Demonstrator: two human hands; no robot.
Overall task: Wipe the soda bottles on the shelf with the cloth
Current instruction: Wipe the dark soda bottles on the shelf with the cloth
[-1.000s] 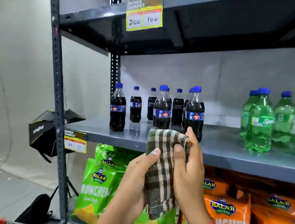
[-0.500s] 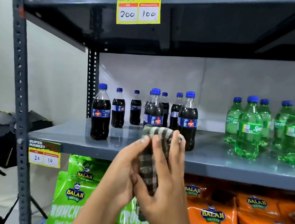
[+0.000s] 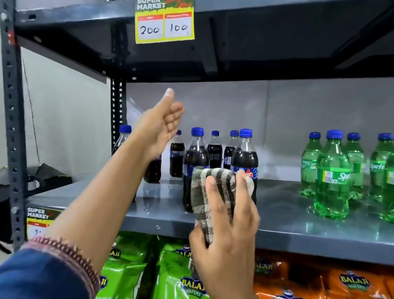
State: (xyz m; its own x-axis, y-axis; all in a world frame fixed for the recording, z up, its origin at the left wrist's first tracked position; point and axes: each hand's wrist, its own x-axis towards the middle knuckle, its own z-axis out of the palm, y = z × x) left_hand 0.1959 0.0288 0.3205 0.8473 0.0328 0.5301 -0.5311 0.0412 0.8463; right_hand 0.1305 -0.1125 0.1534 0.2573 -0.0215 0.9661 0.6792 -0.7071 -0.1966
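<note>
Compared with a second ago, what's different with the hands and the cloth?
The left hand let go of the cloth and reached up and forward toward the cola bottles, open. The right hand now holds the folded cloth alone, in front of the shelf edge. The cola and green bottles stand where they were.

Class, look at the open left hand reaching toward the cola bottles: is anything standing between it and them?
Nothing visible does. The left hand is open in the air just before the cola bottles; the checked cloth is in the right hand, off to the side.
</note>
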